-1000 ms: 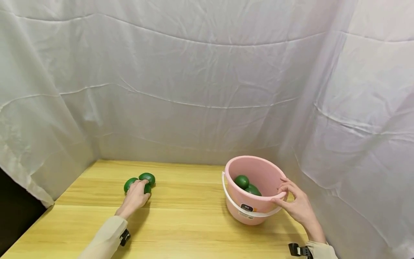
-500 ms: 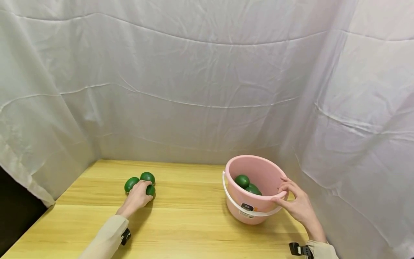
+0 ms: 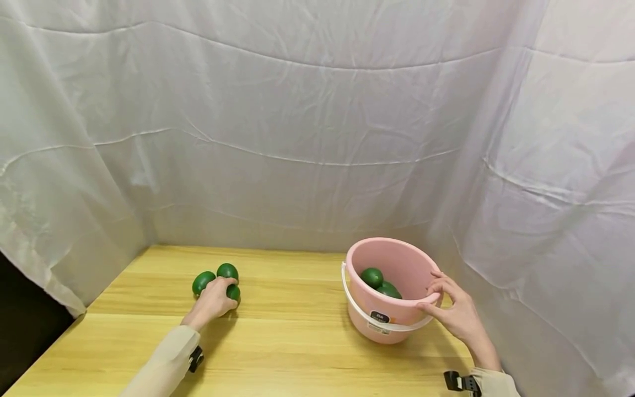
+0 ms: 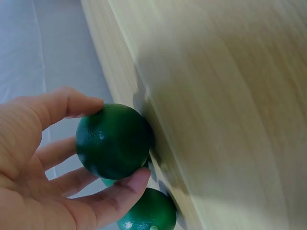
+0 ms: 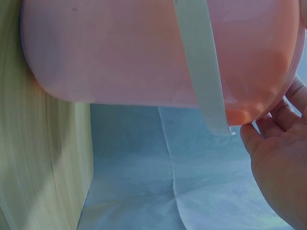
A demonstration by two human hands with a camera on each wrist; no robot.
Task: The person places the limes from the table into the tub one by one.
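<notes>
In the head view my left hand [image 3: 215, 299] is at the left of the table, its thumb and fingers gripping a glossy dark green fruit [image 3: 233, 292]. The left wrist view shows this round fruit [image 4: 114, 141] between thumb and fingertips, close to the tabletop. Two more green fruits, one on the left [image 3: 203, 283] and one farther back [image 3: 227, 271], lie beside that hand. On the right, my right hand [image 3: 457, 313] holds the rim of a pink bucket [image 3: 362, 311], which leans slightly. At least two green fruits [image 3: 371, 277] lie inside it; its bottom is hidden.
The bucket's white handle [image 3: 397, 328] hangs down across its front. The wooden table [image 3: 278, 331] extends between the two hands. Pale cloth [image 3: 297, 193] hangs behind the table and along both sides.
My left hand has shifted slightly right with its fruit, leaving the left fruit more exposed. The right hand and bucket stay nearly still.
</notes>
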